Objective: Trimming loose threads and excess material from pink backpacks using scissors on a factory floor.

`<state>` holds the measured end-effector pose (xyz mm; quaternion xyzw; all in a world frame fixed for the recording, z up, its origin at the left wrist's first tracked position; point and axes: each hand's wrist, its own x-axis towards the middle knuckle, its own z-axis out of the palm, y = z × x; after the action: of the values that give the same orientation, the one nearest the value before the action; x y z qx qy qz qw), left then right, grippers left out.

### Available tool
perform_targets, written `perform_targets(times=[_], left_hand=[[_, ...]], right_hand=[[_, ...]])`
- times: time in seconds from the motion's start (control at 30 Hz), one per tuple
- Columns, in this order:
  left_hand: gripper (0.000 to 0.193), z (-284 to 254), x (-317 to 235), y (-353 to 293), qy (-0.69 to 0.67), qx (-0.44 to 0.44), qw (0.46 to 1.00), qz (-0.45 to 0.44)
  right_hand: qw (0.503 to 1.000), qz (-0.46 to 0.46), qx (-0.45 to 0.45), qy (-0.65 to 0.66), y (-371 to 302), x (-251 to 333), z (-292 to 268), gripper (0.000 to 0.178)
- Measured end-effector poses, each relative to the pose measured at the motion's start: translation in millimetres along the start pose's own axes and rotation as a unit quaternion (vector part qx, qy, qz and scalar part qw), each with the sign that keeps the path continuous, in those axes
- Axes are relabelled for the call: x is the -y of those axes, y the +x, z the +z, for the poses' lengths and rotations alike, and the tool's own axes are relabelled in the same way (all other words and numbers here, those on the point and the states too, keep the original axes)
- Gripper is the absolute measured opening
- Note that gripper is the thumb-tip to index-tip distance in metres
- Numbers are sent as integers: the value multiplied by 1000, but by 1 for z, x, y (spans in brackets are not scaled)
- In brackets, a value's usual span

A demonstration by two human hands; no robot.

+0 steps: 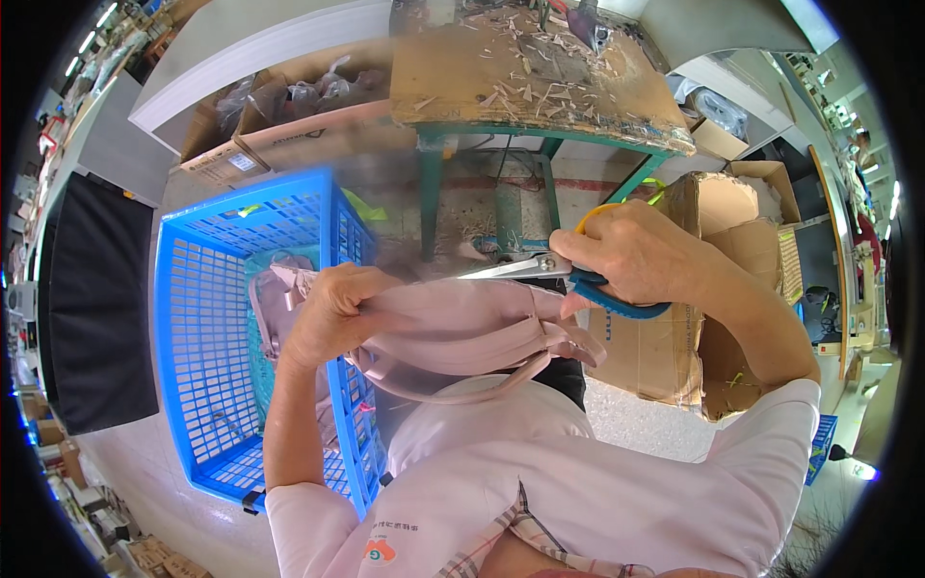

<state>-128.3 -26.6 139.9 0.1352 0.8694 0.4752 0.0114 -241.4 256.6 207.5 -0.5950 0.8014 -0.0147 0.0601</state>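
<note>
Across my lap lies a dusty-pink bag-like piece (453, 318) of soft material, with straps hanging along its lower side. My left hand (337, 310) is closed on its left end, thumb and fingers pinching the upper edge. In my right hand (641, 252) is a pair of scissors (528, 268) with blue and yellow handles. Their blades point left and lie along the piece's top edge; whether they are fully closed is hard to make out. More pink material (279, 303) sits in the blue basket beside my left arm.
The blue plastic basket (202, 328) stands at my left. Ahead is a green-legged worktable (453, 82) strewn with scraps. An open cardboard box (655, 352) stands to my right, and another carton (318, 144) holds plastic-wrapped goods at the far left.
</note>
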Motion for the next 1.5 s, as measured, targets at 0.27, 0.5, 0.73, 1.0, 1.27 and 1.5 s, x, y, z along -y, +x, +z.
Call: perform_targets(times=[0.27,0.5,0.73,1.0,1.27,1.5], left_hand=[[17,-3,2,2,-25,-1,999,-48],[16,0,-1,3,-30,7,998,-51],[18,6,-7,2,-3,-14,1000,-28],[19,12,4,-1,19,-28,999,-15],[20,9,0,2,-15,-20,999,-29],[20,5,2,2,-28,-35,998,-53]], right_hand=[[982,86,-43,163,-5,2,5,63],[990,67,-14,125,0,0,-1,62],[992,46,33,115,2,0,-4,59],[993,11,-13,115,2,-4,8,53],[999,5,-38,25,-2,-9,9,48],[968,92,-77,219,-7,-6,15,44]])
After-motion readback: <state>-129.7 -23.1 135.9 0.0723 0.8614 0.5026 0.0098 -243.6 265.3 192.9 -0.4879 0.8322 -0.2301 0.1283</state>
